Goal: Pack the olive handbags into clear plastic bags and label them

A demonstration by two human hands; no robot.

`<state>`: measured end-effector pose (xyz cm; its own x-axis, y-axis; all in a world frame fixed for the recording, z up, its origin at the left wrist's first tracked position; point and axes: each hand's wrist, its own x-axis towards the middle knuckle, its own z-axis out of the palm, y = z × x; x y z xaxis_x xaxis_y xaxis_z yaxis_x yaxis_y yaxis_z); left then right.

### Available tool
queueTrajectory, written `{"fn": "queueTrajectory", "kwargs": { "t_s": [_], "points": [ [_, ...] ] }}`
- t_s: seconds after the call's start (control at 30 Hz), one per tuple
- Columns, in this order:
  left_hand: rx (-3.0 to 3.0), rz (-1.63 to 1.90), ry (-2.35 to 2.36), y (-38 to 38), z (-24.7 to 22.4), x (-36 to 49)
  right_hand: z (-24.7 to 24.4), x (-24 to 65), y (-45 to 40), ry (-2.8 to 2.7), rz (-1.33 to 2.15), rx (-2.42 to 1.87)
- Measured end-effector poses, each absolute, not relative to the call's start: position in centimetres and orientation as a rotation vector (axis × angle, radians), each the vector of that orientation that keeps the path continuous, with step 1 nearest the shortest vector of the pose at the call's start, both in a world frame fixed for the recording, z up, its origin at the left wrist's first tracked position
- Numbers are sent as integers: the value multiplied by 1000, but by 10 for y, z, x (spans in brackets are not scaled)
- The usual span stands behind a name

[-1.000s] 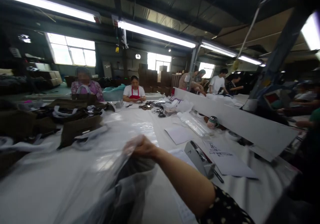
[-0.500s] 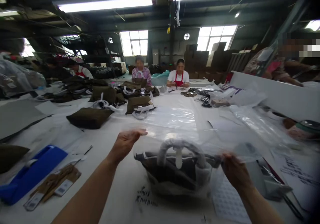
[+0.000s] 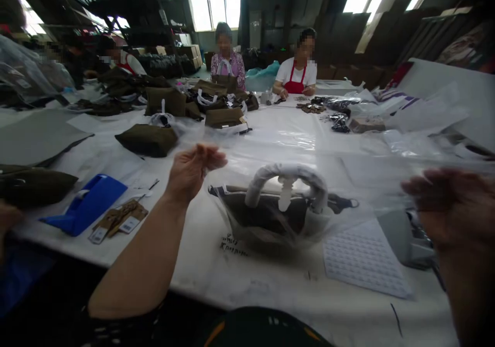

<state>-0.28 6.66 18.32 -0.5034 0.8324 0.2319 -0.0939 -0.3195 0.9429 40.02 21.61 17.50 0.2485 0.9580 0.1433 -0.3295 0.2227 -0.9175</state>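
A dark handbag (image 3: 266, 210) stands on the table in front of me, inside a clear plastic bag (image 3: 286, 236). Its two raised handles (image 3: 286, 171) are wrapped in pale material, and a white tag-like piece hangs between them. My left hand (image 3: 193, 171), up and left of the handbag, is closed with its fingertips pinching the plastic bag's edge. Far to the right, my right hand (image 3: 452, 208) is blurred but closed on the other side of the plastic, which stretches between both hands.
A blue tape dispenser (image 3: 93, 202) and brown hang tags (image 3: 119, 218) lie left. A printed sheet (image 3: 363, 259) lies right of the handbag. Olive bags (image 3: 149, 139) are piled across the table, where two people (image 3: 296, 76) sit. Someone's hand (image 3: 7, 215) shows at the left edge.
My right hand has moved outward to the right, away from the handbag, drawing the plastic wider. The left hand stays near the handbag's left end. The view has tilted down.
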Motion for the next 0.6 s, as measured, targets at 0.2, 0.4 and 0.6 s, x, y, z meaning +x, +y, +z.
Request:
{"fn": "queueTrajectory", "kwargs": {
  "t_s": [0.2,0.4,0.6],
  "points": [
    [899,1765,1314,125,227,-51,227,343,288,-906,1422,-1000],
    [1141,1721,1197,81,249,-69,224,373,273,-1149,1384,-790],
    [1338,1007,1343,3,109,-41,52,421,199,-1439,1775,-1117]
  ]
}}
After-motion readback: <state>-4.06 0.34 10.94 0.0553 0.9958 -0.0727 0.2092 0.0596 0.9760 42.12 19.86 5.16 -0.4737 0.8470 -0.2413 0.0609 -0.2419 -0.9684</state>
